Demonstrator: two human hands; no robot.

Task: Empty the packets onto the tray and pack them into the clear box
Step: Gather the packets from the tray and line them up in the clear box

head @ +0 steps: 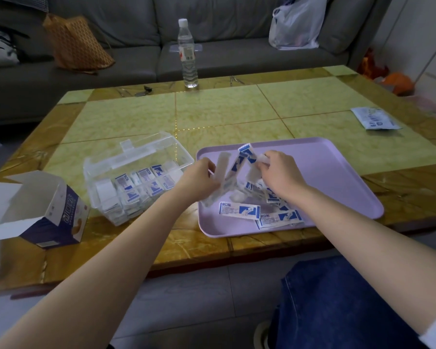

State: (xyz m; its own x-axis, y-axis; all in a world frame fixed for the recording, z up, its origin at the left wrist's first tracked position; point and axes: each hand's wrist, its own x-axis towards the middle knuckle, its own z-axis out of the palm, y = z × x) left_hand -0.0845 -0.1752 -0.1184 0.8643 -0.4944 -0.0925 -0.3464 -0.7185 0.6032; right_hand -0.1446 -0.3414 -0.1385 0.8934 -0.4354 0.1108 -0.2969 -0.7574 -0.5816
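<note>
Over the left end of the tray (pixel 337 177), the left hand (pixel 199 176) curls round a bunch of packets (pixel 239 162) standing nearly upright. The right hand (pixel 280 172) pinches packets at the bunch's other side, and loose packets (pixel 239 210) lie flat along the tray's near edge. The clear box (pixel 136 182) sits just beside the tray's left edge, lid thrown back and partly filled, so it lies left of the bunch with the left hand nearer and nothing between. An opened carton (pixel 48 210) rests by the left edge of the table (pixel 237 114), a bottle (pixel 188 54) at its far edge and a flat pouch (pixel 374 118) near its right edge.
</note>
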